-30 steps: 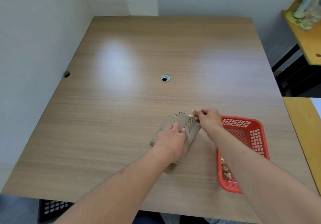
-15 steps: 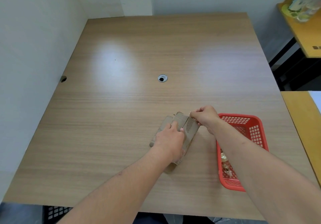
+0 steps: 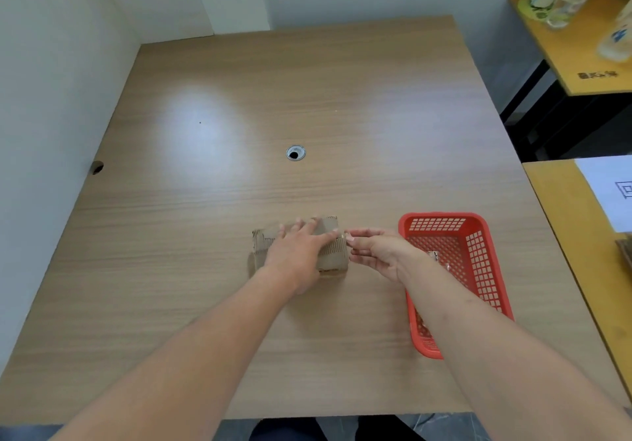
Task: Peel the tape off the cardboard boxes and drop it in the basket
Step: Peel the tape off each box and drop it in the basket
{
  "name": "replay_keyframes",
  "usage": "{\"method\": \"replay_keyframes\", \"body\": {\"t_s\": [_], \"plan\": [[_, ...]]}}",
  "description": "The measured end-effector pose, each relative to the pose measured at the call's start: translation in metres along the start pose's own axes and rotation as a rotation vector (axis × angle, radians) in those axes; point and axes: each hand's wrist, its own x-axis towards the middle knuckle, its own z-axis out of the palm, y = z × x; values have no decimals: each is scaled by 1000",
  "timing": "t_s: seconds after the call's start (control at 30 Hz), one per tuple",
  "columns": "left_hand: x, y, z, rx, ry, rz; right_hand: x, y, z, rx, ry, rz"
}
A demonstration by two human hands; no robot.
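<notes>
A: Starting at the left, what pins the work down?

B: The left hand (image 3: 297,256) lies flat on the cardboard box (image 3: 333,258), fingers spread and straight, pressing it to the tabletop (image 3: 205,269). The box sits near the middle of the near half, its long side running left to right.

A: And the tape?

B: It cannot be made out clearly. A pale fleck shows at the box's right end, just where the right hand (image 3: 379,250) meets it. That hand's fingertips (image 3: 350,238) point left at the edge, thumb and forefinger close together; whether the grip has actually caught anything is too small to tell.

A: Which way does the peel have to go?

B: Judging by the layout, rightward. The right hand is the nearer one to the tape end, and the red basket (image 3: 478,269) stands just beside its wrist on the right, some scraps already in it. So a pull away from the box would lead towards the basket.
</notes>
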Motion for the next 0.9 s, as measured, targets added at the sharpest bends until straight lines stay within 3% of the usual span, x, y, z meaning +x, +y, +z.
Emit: {"method": "replay_keyframes", "body": {"t_s": [0.2, 0.43, 0.63, 0.8, 0.9], "plan": [[10, -9, 1, -23, -27, 15, 4, 21, 9, 124, 28, -107], [10, -11, 2, -67, -66, 18, 16, 38, 21, 47, 248, -223], [9, -8, 2, -86, -66, 4, 22, 39, 24, -120, 373, -260], [10, -8, 3, -87, -69, 3, 19, 38, 25, -462, 532, -367], [11, -10, 6, -70, -69, 11, 16, 42, 28, -522, 617, -358]]}}
